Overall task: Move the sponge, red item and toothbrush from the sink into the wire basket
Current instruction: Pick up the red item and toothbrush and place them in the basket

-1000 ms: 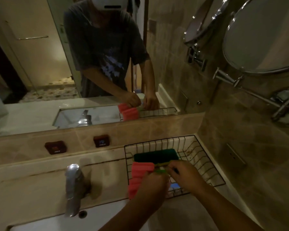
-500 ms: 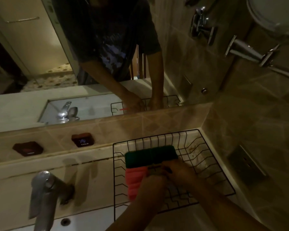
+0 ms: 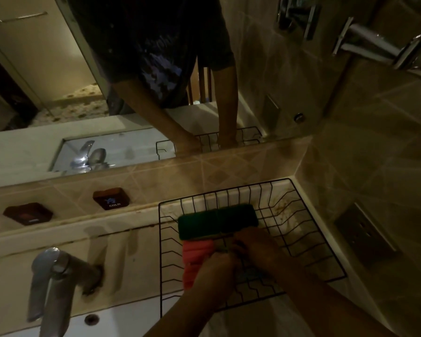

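On my feed, both forearms are bare, no sleeves, watch or rings that I can make out in the dim light. The mirror reflection shows a dark short-sleeved T-shirt with a pale bluish print on its front.

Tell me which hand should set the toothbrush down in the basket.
Probably right: the right hand is over bare wire basket floor, while the left hand covers the red item near the sponge. The toothbrush is barely discernible between them.
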The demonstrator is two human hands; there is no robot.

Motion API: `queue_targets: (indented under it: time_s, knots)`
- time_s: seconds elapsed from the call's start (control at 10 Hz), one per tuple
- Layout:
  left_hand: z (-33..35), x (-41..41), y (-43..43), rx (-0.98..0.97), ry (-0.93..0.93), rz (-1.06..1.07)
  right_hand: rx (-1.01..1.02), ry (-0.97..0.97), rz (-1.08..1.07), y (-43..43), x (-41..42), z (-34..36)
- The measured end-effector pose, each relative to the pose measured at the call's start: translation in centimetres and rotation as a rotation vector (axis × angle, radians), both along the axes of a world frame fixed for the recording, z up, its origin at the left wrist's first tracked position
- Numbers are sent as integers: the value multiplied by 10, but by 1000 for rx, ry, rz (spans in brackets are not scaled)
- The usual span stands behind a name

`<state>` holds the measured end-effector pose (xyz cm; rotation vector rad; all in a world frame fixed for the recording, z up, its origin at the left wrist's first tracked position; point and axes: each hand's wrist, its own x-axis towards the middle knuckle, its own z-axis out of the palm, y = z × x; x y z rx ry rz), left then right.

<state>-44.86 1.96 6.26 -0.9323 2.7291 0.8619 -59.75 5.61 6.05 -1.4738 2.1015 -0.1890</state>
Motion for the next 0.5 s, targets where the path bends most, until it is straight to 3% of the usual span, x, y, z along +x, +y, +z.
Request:
queue_targets:
  time_s: [0.3,0.4,0.5]
  knots:
    - [7,3,1,71,11,79,-134,75,50,6,2,8]
    - [16,10,0,-29,30,19,-163,77,27,6,6,13]
    - [30,20,2,-58,161,8,-189,65,29,5,13,21]
